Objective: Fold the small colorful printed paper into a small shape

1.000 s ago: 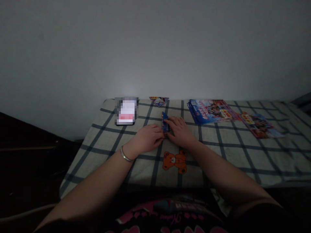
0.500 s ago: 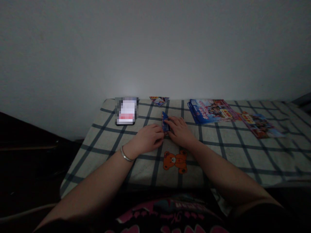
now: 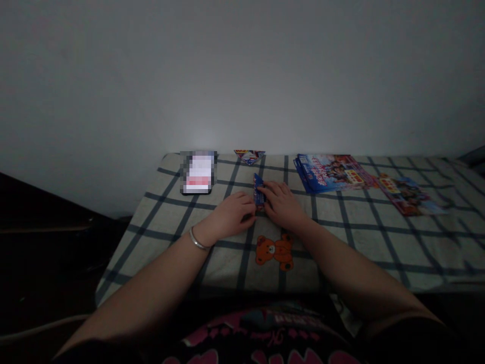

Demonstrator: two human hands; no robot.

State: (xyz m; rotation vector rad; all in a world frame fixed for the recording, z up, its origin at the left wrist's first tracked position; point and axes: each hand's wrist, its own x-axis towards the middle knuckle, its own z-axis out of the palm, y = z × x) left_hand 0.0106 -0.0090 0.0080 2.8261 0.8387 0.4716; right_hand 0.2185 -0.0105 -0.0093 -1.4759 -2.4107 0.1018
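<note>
Checked worktop: left hand and right hand, fingers clamped on folded blue paper, creasing; phone, booklets nearby.

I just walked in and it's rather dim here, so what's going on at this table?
A person sits at a table with a checked cloth, holding a small folded blue paper between the fingertips of the left hand and right hand. A lit phone lies at the back left. A folded paper triangle lies behind the hands, and a stack of colourful flyers is to the right, with a single flyer beyond it.
</note>
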